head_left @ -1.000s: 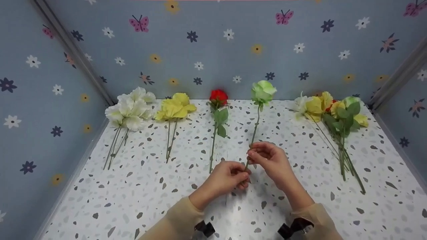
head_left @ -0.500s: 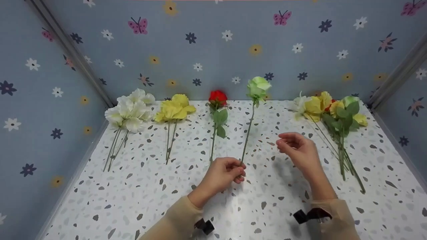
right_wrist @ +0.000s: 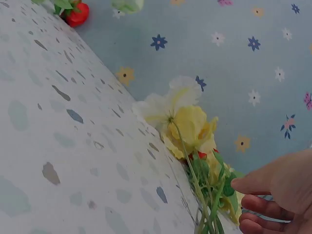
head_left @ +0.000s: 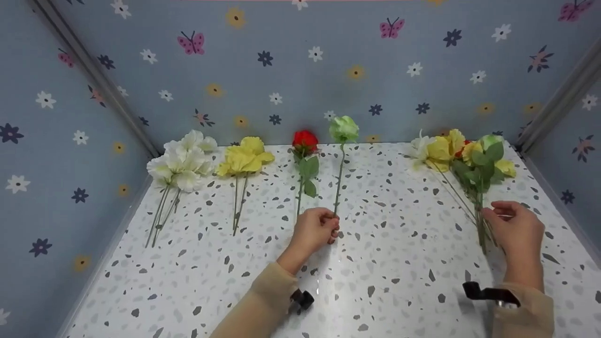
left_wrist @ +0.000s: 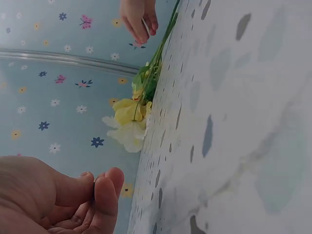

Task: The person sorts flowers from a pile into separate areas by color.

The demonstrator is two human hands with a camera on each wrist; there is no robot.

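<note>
My left hand (head_left: pixel 314 229) pinches the lower stem of a pale green rose (head_left: pixel 344 129) between thumb and fingers, the bloom held upright near the back wall. Far to the right, my right hand (head_left: pixel 519 230) is beside the stems of a mixed bunch (head_left: pixel 488 162) of white, yellow, red and green flowers lying on the table. In the right wrist view, that hand's thumb (right_wrist: pixel 253 184) and fingers stand apart near the bunch's leaves, with nothing seen between them. A red rose (head_left: pixel 305 142) with green leaves lies left of the green one; the left hand hides its stem end.
On the speckled white table (head_left: pixel 394 281), yellow flowers (head_left: pixel 246 156) lie left of the red rose, and white flowers (head_left: pixel 183 162) farther left. A patterned blue wall (head_left: pixel 300 70) closes off the back, with side walls left and right.
My right hand has let go of the green rose's stem and moved right to the mixed bunch. My left hand has shifted slightly left and forward, carrying the rose.
</note>
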